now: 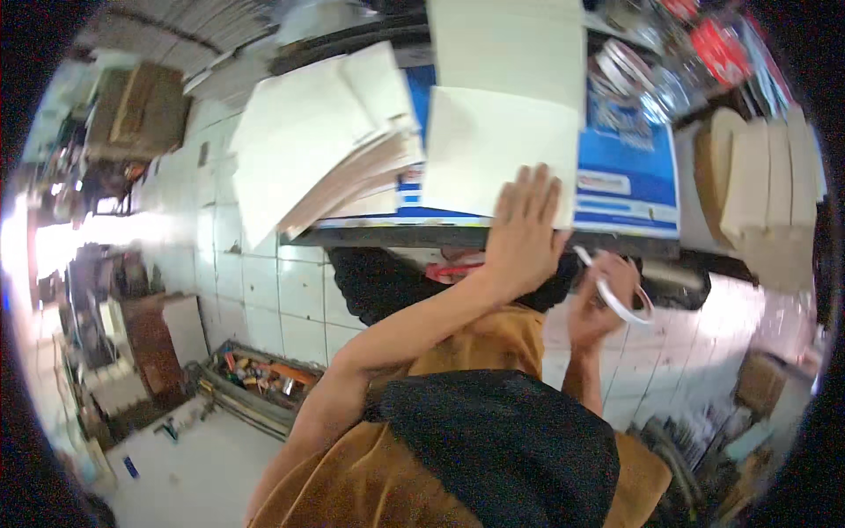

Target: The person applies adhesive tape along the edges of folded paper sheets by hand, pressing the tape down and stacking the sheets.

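Note:
My left hand (526, 231) lies flat, fingers stretched out, on the lower part of a cream sheet (497, 145). Another cream sheet (509, 44) continues from it toward the far side. Both rest over a blue and white printed sheet (627, 189) at the table's near edge. Below that edge, my right hand (606, 295) is closed on a thin white loop-shaped strip (623, 310); its exact kind is unclear. To the left of my left hand, a fanned pile of cream sheets (304, 145) overhangs the edge.
Stacked cream paper blocks (766, 180) stand at the right. Clear plastic and a red-labelled item (720, 53) lie at the far right. On the tiled floor (299, 290) at left sits a tray of small tools (264, 374). A cardboard box (136, 110) stands farther left.

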`<action>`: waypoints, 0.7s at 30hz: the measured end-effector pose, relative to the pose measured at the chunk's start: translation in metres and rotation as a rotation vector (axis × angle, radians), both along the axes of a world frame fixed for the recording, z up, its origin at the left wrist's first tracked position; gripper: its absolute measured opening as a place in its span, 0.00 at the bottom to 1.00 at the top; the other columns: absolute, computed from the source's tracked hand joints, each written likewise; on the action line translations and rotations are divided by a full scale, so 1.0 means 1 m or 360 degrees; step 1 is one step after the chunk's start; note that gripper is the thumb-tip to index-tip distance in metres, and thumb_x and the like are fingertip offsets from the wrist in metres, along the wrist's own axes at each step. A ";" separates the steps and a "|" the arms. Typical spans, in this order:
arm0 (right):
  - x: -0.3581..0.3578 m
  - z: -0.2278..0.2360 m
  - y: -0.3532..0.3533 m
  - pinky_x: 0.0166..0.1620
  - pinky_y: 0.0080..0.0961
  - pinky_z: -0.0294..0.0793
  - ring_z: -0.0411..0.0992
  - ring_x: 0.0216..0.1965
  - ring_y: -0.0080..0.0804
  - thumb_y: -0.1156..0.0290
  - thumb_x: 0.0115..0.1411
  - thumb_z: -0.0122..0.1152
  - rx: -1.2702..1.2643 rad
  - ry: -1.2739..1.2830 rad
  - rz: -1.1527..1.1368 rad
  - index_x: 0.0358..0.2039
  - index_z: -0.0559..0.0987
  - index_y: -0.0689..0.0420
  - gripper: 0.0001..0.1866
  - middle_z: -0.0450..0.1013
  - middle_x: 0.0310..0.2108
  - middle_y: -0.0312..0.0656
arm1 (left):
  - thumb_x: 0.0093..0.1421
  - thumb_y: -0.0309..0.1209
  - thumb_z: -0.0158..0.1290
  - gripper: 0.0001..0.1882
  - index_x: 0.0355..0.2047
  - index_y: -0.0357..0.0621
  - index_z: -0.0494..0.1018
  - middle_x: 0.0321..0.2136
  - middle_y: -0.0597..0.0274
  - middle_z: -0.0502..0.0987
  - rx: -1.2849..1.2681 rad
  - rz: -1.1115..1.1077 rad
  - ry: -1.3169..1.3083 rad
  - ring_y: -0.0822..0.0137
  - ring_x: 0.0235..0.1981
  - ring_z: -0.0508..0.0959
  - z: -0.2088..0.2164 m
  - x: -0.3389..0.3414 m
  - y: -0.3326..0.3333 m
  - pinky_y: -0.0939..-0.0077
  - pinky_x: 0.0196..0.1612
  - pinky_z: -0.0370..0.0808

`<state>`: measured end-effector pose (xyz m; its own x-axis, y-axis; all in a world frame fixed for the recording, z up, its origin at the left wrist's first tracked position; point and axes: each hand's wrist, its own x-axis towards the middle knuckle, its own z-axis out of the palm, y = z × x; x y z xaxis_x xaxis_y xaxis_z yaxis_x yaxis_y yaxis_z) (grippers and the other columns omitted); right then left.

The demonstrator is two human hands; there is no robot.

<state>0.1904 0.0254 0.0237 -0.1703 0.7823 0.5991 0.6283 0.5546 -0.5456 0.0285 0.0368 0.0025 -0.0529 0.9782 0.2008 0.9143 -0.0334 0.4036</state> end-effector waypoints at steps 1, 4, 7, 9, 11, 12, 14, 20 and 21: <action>0.006 -0.003 -0.002 0.54 0.40 0.74 0.77 0.45 0.39 0.78 0.66 0.63 0.0015 0.0173 -0.0089 0.44 0.81 0.65 0.08 0.79 0.40 0.48 | 0.68 0.54 0.48 0.41 0.71 0.35 0.59 0.73 0.42 0.54 0.0034 -0.0067 0.0024 0.41 0.74 0.52 0.004 -0.005 -0.002 0.44 0.74 0.51; 0.016 -0.005 -0.002 0.51 0.35 0.76 0.77 0.44 0.36 0.77 0.68 0.62 -0.0079 0.0532 -0.0482 0.44 0.81 0.67 0.08 0.80 0.42 0.47 | 0.63 0.56 0.54 0.35 0.60 0.40 0.73 0.64 0.47 0.71 0.0085 -0.0297 0.0140 0.44 0.64 0.71 0.015 -0.030 0.006 0.46 0.62 0.71; 0.018 -0.008 -0.004 0.48 0.31 0.78 0.77 0.43 0.35 0.78 0.68 0.62 -0.0104 0.0538 -0.0468 0.44 0.81 0.67 0.07 0.80 0.43 0.48 | 0.62 0.51 0.58 0.25 0.51 0.46 0.79 0.46 0.51 0.83 -0.0543 -0.0582 0.0063 0.48 0.48 0.83 0.048 -0.054 0.038 0.51 0.48 0.80; 0.011 -0.005 -0.004 0.49 0.28 0.77 0.76 0.43 0.30 0.80 0.67 0.63 -0.0183 0.0705 -0.0402 0.48 0.80 0.66 0.10 0.79 0.44 0.47 | 0.67 0.48 0.52 0.17 0.44 0.53 0.81 0.31 0.51 0.84 -0.0104 -0.0378 -0.0218 0.47 0.34 0.85 0.047 -0.075 0.051 0.52 0.40 0.81; 0.009 -0.001 -0.005 0.51 0.26 0.76 0.75 0.44 0.29 0.80 0.68 0.61 -0.0262 0.0820 -0.0347 0.51 0.78 0.66 0.12 0.78 0.44 0.45 | 0.65 0.36 0.56 0.09 0.38 0.48 0.83 0.25 0.47 0.82 0.0548 0.0047 -0.0872 0.52 0.25 0.84 0.101 -0.103 0.061 0.61 0.32 0.79; 0.007 0.003 -0.007 0.53 0.25 0.75 0.75 0.45 0.27 0.80 0.69 0.59 -0.0354 0.0935 -0.0270 0.55 0.76 0.66 0.15 0.77 0.44 0.44 | 0.64 0.34 0.58 0.08 0.35 0.46 0.84 0.25 0.50 0.83 0.0898 0.0137 -0.0746 0.58 0.23 0.83 0.120 -0.135 0.066 0.65 0.31 0.77; -0.002 0.008 -0.003 0.52 0.22 0.74 0.74 0.45 0.25 0.81 0.67 0.61 -0.0467 0.1116 -0.0157 0.59 0.75 0.65 0.20 0.78 0.43 0.43 | 0.64 0.30 0.59 0.07 0.37 0.41 0.84 0.30 0.55 0.84 0.1304 0.0429 -0.0500 0.64 0.28 0.81 0.177 -0.189 0.037 0.67 0.37 0.77; -0.082 0.011 0.010 0.50 0.26 0.77 0.79 0.41 0.27 0.78 0.61 0.69 -0.0745 0.1059 0.0327 0.69 0.66 0.59 0.36 0.81 0.41 0.43 | 0.64 0.30 0.62 0.12 0.47 0.42 0.83 0.45 0.56 0.85 0.1629 0.0866 -0.0051 0.63 0.45 0.83 0.211 -0.233 -0.071 0.63 0.52 0.78; -0.098 0.013 0.009 0.49 0.27 0.77 0.80 0.41 0.28 0.77 0.61 0.69 -0.0749 0.0848 0.0319 0.70 0.64 0.59 0.38 0.81 0.41 0.44 | 0.64 0.30 0.62 0.12 0.47 0.43 0.83 0.45 0.57 0.85 0.1590 0.0881 0.0219 0.64 0.46 0.83 0.193 -0.239 -0.080 0.65 0.53 0.78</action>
<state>0.0925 0.0343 0.0363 -0.1166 0.9614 0.2492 0.1228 0.2629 -0.9570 -0.2108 -0.0429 0.1958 -0.3430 0.2286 0.9111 0.9379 0.1375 0.3186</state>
